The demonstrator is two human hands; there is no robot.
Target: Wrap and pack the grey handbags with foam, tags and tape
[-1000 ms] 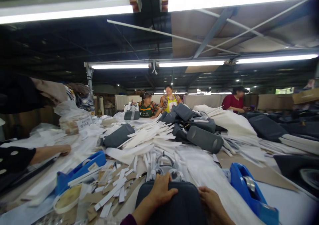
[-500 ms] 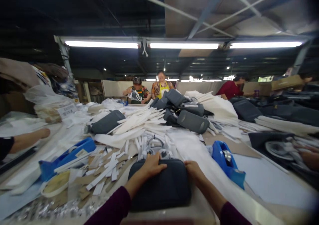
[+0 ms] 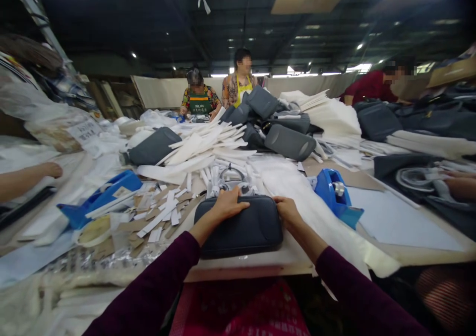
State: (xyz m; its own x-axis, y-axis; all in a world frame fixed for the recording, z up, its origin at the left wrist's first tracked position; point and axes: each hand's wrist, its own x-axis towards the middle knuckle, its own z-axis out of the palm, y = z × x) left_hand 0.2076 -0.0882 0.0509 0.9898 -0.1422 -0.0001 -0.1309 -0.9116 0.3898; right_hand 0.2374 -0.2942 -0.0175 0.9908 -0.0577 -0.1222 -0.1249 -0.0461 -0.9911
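**Both hands on a dark pouch at the table edge**

Head view: a dark grey zipped pouch [image 3: 241, 227] lies flat on the near edge of the worktable [image 3: 401, 222], straight in front of the person. The left hand [image 3: 228, 204] rests palm down on its far left corner, fingers spread over the top edge. The right hand [image 3: 286, 211] presses against the far right corner, fingers curled over the rim. Neither hand lifts the pouch; both lie on it loosely rather than clenched round it. Both sleeves are dark maroon.

Just beyond the pouch lies a bundle of grey cord [image 3: 232, 177] among white paper strips [image 3: 208, 150]. To the left, a blue tape dispenser [image 3: 100, 199] sits amid scattered scraps, with a roll of tape [image 3: 89, 229] in front of it. To the right, a second blue tape dispenser [image 3: 336, 197] stands near a white sheet. Farther back, a heap of grey pouches [image 3: 286, 140] is piled beside stacked white material. A co-worker's bare arm [image 3: 26, 177] reaches in from the left edge, and three people stand at the far side of the table.
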